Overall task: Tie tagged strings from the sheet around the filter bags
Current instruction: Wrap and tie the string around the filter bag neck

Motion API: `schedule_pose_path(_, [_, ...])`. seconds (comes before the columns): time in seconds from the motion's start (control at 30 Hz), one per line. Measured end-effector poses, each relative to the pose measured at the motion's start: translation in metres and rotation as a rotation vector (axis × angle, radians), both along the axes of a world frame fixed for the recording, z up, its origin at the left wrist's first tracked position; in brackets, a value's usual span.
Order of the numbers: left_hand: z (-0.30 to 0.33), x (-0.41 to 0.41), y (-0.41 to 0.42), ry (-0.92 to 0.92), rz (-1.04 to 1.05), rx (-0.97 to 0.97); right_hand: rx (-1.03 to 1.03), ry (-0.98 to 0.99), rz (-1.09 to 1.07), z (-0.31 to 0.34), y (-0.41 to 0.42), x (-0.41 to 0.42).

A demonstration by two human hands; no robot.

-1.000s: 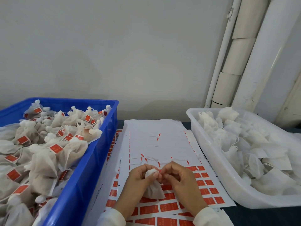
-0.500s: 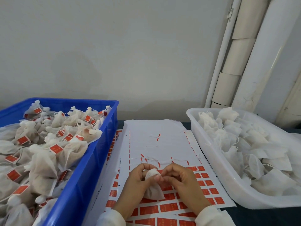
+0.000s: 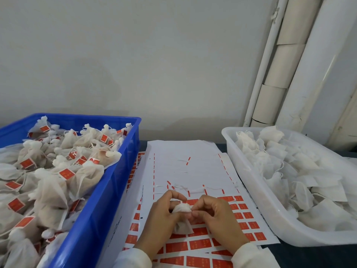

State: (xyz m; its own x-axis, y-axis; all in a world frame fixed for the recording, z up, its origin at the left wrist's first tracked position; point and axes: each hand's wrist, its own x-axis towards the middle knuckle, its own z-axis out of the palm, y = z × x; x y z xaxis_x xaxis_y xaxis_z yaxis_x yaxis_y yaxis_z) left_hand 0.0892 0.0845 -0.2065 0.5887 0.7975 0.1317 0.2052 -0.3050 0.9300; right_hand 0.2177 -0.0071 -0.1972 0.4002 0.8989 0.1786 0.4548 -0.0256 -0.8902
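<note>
my hands gather a filter bag above the tag sheet, between two bins.

blue bin [image 3: 108, 190] of tied bags on my left, white bin [image 3: 257, 192] of loose bags on my right. over the sheet [image 3: 193, 167], my left hand [image 3: 164, 213] curls round the bag [image 3: 181, 219]; my right hand [image 3: 214, 215] pinches its gathered neck.

blue crate [image 3: 108, 200]: cut off left and bottom | white tub [image 3: 249, 182]: cut off right | filter bag [image 3: 182, 227]: middle hidden behind fingers [image 3: 174, 194] | string: too thin to trace | tag print: blurred
</note>
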Motion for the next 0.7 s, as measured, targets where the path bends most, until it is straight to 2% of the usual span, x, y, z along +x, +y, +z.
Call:
schedule_pose_path(0.17, [0.0004, 0.0022, 0.0, -0.027, -0.043, 0.002, -0.011, -0.113, -0.033, -0.0025, 0.0019, -0.0048])
schedule_pose_path(0.37, [-0.0001, 0.004, 0.0019, -0.043, -0.056, -0.058, -0.028, -0.066, 0.016, 0.0013, 0.0004, -0.0044])
schedule_pose_path(0.7, [0.0076, 0.0037, 0.0037, 0.01, -0.135, -0.164, 0.02, -0.288, 0.003, -0.004, 0.0037, -0.0096])
